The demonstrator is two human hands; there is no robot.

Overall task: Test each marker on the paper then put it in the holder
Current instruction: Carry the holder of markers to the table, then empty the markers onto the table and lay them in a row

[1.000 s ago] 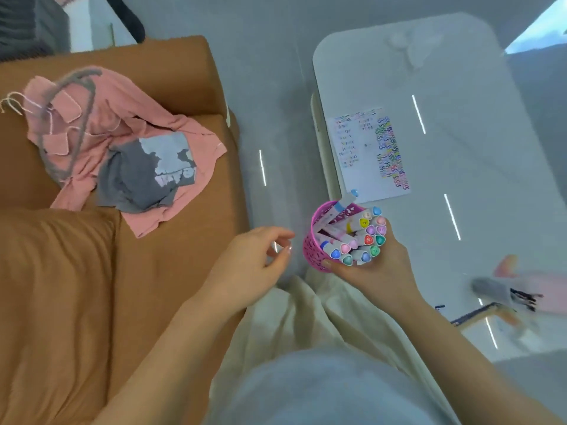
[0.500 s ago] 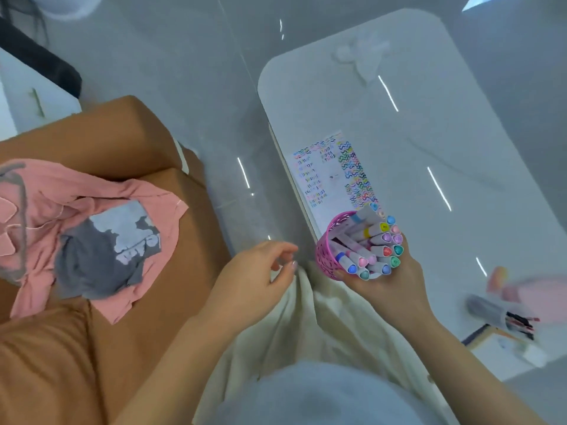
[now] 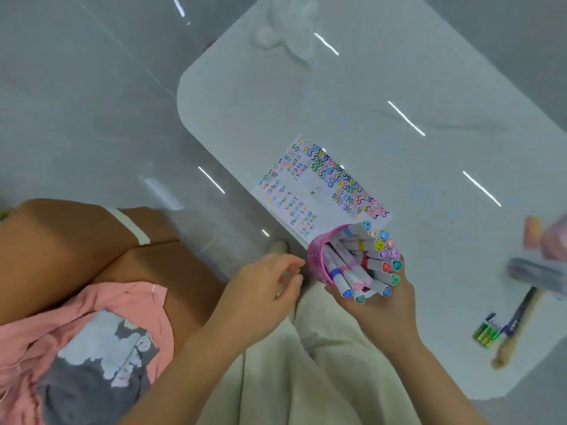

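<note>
Gripping the tilted pink holder [image 3: 317, 259], the right hand [image 3: 380, 308] curls its fingers round it at the tabletop [image 3: 399, 87] edge. The left hand [image 3: 260, 289] hangs loose and empty beside it. Markers [image 3: 368, 265] fill the holder and squiggles crowd the paper [image 3: 319, 191], so testing looks essentially done.

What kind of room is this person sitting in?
Probably a living room at home: a tan sofa with a pink garment tossed on it, and a white table holding a marker-scribbled paper.
</note>
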